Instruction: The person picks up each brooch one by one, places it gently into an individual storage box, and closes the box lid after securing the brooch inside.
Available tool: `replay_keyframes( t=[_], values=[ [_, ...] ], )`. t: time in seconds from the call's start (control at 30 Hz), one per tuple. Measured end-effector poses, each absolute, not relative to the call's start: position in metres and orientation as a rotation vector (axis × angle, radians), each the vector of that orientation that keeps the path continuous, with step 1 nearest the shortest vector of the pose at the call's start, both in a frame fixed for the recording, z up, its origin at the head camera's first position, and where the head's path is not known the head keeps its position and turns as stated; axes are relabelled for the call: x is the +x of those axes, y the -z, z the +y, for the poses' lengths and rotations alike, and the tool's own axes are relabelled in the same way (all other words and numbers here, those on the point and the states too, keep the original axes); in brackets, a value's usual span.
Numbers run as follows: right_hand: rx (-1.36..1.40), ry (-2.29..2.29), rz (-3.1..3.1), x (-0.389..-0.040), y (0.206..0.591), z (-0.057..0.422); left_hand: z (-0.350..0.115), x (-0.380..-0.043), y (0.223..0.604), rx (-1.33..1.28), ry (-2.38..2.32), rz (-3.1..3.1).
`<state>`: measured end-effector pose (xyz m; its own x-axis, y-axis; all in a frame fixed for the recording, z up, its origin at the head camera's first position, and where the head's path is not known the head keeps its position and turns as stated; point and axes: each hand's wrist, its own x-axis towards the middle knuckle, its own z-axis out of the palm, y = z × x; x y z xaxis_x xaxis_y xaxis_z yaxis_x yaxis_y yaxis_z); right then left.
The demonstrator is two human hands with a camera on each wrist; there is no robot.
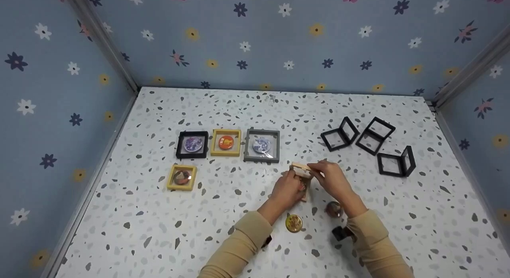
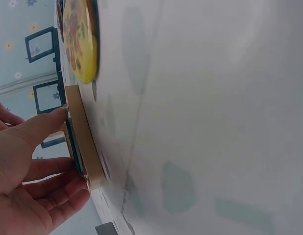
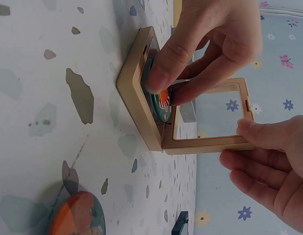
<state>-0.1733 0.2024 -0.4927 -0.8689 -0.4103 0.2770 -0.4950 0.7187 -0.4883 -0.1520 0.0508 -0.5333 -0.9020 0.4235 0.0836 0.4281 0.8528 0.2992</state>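
Observation:
A gold-brown hinged display frame stands unfolded on the table, its clear-windowed lid raised. My left hand pinches a round green-and-red pin badge between thumb and fingers, inside the frame's lower half. With thumb and fingers my right hand holds the edge of the raised lid. Just in front of the hands lies a yellow round badge. Another round badge, orange and dark, lies beneath the right wrist. In the head view my left hand mostly hides the badge in the frame.
At left stand closed frames with badges inside: black, yellow, grey and another yellow. Open black frames lie at the right. Flowered walls enclose the speckled table at the back and sides.

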Motion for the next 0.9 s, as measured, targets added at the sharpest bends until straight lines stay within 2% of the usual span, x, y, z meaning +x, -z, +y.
replay_keyframes(
  t=[0.67, 0.9],
  values=[
    [0.747, -0.855, -2.767, -0.173, 0.494, 0.203, 0.019, -0.146, 0.534, -0.656, 0.702, -3.017],
    [0.759, -0.864, -2.768, -0.172, 0.494, 0.203, 0.012, -0.146, 0.539, -0.657, 0.62, -3.048]
  ],
)
